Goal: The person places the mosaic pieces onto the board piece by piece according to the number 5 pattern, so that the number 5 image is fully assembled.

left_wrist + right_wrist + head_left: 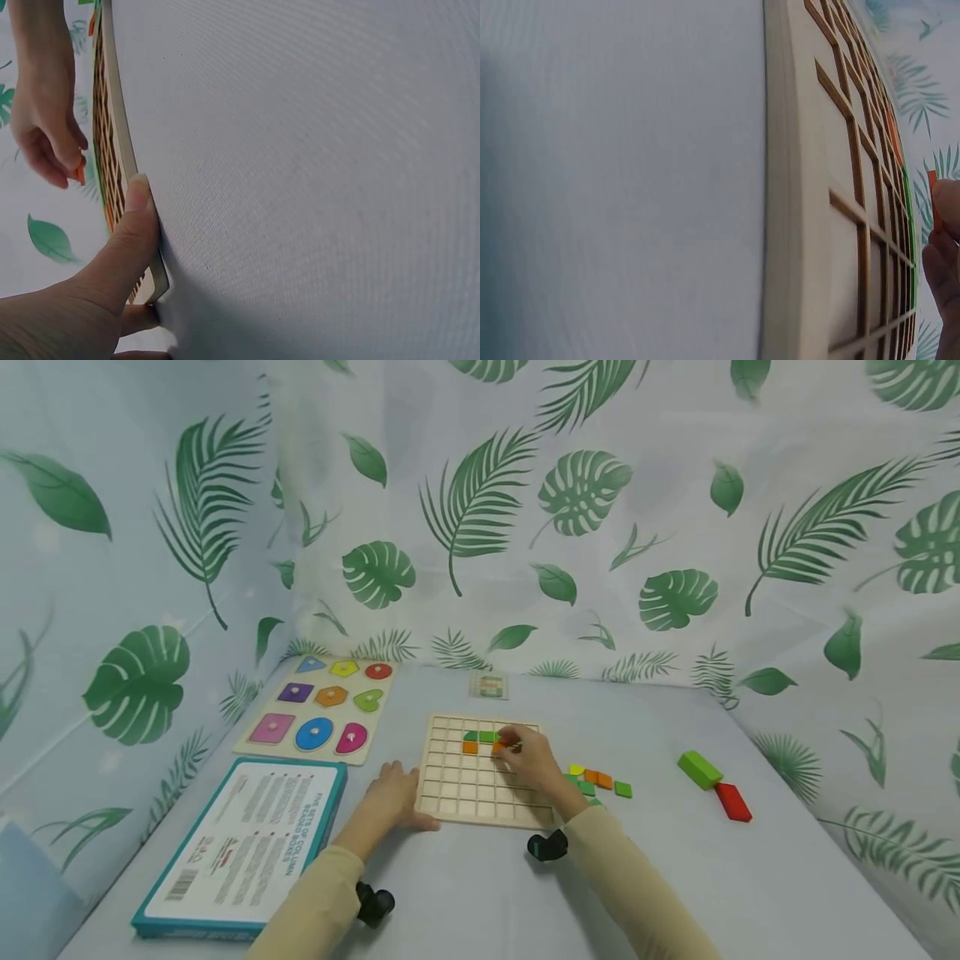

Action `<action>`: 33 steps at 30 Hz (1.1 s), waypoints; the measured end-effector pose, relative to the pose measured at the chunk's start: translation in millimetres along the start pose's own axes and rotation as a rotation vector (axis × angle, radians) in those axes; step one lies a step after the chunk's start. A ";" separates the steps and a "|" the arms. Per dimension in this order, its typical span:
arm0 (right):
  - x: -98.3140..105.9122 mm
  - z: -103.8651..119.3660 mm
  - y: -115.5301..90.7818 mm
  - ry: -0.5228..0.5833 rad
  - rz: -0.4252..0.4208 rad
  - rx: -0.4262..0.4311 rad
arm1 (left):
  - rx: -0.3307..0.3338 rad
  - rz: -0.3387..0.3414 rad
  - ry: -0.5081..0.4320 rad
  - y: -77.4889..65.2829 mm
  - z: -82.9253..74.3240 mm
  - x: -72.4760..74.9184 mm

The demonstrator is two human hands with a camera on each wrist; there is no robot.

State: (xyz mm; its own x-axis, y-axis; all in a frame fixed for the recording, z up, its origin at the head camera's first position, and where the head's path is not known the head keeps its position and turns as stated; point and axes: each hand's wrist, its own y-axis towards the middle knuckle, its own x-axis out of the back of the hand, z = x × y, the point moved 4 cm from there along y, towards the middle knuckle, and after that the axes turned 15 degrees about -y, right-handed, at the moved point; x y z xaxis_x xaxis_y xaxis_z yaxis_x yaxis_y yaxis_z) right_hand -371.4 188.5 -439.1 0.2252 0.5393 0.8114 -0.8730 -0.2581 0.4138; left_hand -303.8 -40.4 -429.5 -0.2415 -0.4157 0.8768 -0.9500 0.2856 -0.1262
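Observation:
A wooden grid board (465, 785) lies on the table in front of the person. My left hand (390, 797) holds its near left corner, with the thumb (129, 232) along the front edge and fingers at the left side. Over the upper part of the grid, my right hand (531, 760) pinches an orange tile (81, 174) between thumb and fingertips. Set in cells near the hand are a green tile with a rounded corner (471, 737), a green tile (488, 737) and an orange tile (470, 748).
Several loose green, yellow and orange tiles (623, 789) lie right of the board. Farther right are a green block (701, 770) and a red block (732, 802). A shape puzzle (322, 703) and a blue-edged box (247, 843) sit at left. Behind the board lies a small pattern card (489, 686).

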 end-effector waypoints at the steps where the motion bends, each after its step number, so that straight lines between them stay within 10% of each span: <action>1: -1.7 2.4 0.6 0.007 0.001 0.004 | 0.002 0.001 0.003 -0.1 0.2 0.1; 33: -35.2 38.2 6.4 -0.072 0.037 0.109 | 0.017 -0.022 -0.001 0.4 0.2 2.1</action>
State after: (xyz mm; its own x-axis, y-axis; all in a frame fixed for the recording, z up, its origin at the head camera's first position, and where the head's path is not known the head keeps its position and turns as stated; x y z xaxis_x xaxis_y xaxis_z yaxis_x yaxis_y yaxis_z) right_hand -368.4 137.3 -449.2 0.2272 0.4701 0.8529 -0.8300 -0.3646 0.4221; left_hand -304.8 -41.4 -427.8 -0.2207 -0.4228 0.8789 -0.9582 0.2620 -0.1147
